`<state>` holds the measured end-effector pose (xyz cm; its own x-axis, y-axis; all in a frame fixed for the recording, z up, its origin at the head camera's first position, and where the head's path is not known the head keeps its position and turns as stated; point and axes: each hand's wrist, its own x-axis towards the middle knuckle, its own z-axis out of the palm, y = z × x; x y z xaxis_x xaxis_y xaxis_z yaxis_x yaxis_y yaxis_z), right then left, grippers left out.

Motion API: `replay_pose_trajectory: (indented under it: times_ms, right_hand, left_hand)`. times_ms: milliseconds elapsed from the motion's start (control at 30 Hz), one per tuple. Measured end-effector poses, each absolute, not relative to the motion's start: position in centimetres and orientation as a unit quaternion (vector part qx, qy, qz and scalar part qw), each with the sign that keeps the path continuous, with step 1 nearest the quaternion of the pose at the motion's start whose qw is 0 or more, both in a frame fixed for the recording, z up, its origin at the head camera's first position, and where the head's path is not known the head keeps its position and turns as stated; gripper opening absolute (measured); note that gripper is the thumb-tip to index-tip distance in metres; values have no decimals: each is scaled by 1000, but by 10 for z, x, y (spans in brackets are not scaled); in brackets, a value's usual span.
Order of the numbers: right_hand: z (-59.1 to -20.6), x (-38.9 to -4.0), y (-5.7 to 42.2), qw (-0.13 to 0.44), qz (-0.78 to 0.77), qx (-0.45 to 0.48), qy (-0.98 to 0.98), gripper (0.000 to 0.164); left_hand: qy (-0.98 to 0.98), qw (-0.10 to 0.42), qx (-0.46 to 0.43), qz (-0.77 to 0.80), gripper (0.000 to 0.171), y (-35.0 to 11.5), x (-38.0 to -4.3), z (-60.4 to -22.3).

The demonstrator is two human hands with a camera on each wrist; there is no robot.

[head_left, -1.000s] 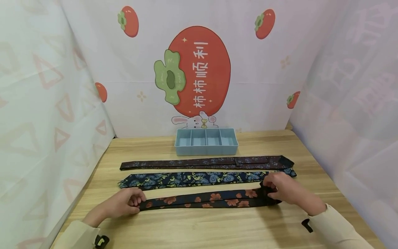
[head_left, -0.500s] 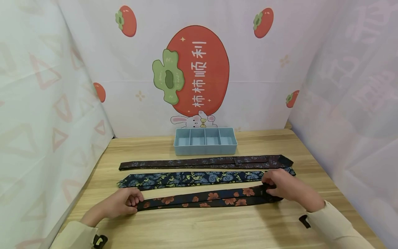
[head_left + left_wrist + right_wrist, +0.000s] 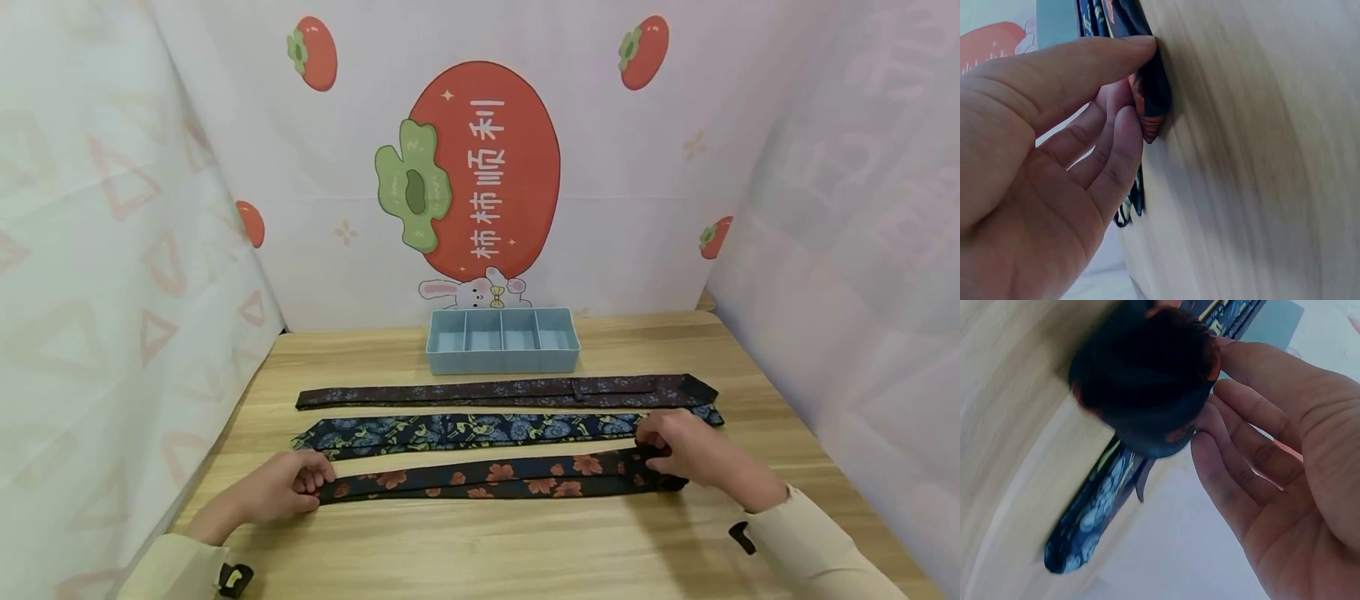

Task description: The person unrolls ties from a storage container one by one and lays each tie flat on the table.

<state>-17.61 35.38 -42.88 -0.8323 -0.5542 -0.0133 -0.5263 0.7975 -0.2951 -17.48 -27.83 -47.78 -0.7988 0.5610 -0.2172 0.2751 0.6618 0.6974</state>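
Note:
Nearest the person lies a dark necktie with orange flowers [image 3: 501,473], stretched sideways and folded lengthwise. My left hand [image 3: 281,487] pinches its left end; in the left wrist view the thumb [image 3: 1094,65] lies along the tie's folded end [image 3: 1152,94]. At the other end my right hand [image 3: 686,450] grips the tie between thumb and fingers. A bent-over loop of the tie [image 3: 1141,381] bulges beside that thumb in the right wrist view, blurred. Behind it, a navy necktie with blue and yellow figures [image 3: 480,429] lies flat, its right part partly covered by the right hand.
Farther back, a maroon necktie with small blue flowers [image 3: 487,392] lies straight across the wooden table [image 3: 480,550]. A light blue box with several compartments [image 3: 502,362] stands behind it. Printed cloth [image 3: 630,167] hangs at the back and both sides.
My left hand has shifted a little left, drawing the flowered tie that way; its flowers sit farther left. The right hand stays at nearly the same spot, and the other ties lie as before.

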Motion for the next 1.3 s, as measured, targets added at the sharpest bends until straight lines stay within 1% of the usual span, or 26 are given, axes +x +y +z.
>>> replay_pose_trajectory:
  times_ms: [433,667,767,867,967,1133,1300]
  right_hand:
    - [-430,-181,386,72,-148,-239,957,24]
    - [-425,-182,373,59,-158,-274,947,27]
    - [-429,-181,366,76,-172,-282,941,28]
    - [-434,-179,364,87,-172,-276,942,26]
    - [-438,-177,367,74,-153,-273,947,24]
    - [-439,-175,377,30,-135,-282,949,25]
    - [-439,-171,391,15,-142,-260,955,28]
  left_hand:
    - [893,196,236,329,26,-284,-171,-473]
    - [894,196,233,329,26,-284,-172,-473]
    - [893,194,234,332,26,-283,-171,-475]
    - [891,194,235,338,25,-282,-170,-477]
    - [889,197,233,342,25,-282,-170,-479]
    - [894,196,226,335,25,-285,-171,-481]
    - [893,192,229,335,25,-286,-172,-478]
